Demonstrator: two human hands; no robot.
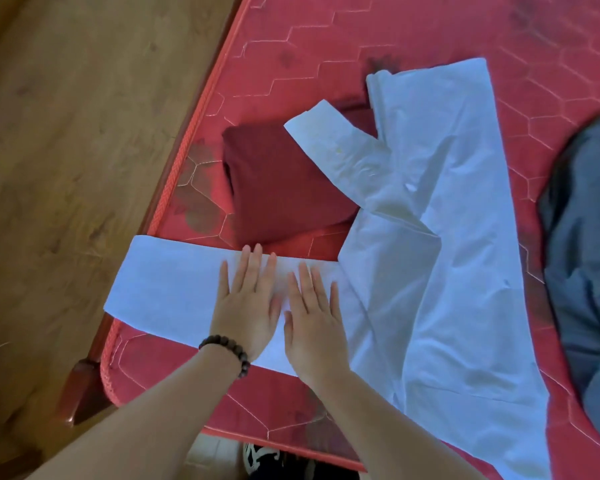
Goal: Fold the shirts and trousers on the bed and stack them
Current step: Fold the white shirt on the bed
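A pale blue long-sleeved shirt [440,244] lies spread on the red mattress [413,32]. One sleeve stretches left, its end hanging past the bed's edge. My left hand [248,299], with a bead bracelet at the wrist, and my right hand [314,320] rest flat side by side on that sleeve, fingers apart, holding nothing. The other sleeve lies across a folded dark red garment [278,188] just beyond my hands. A grey garment [586,258] lies crumpled at the right edge of the view.
The mattress's left edge has red rope piping [174,181] over a wooden bed frame [84,393]. Wooden floor [66,133] fills the left. A patterned shoe [260,459] shows below the bed's near edge.
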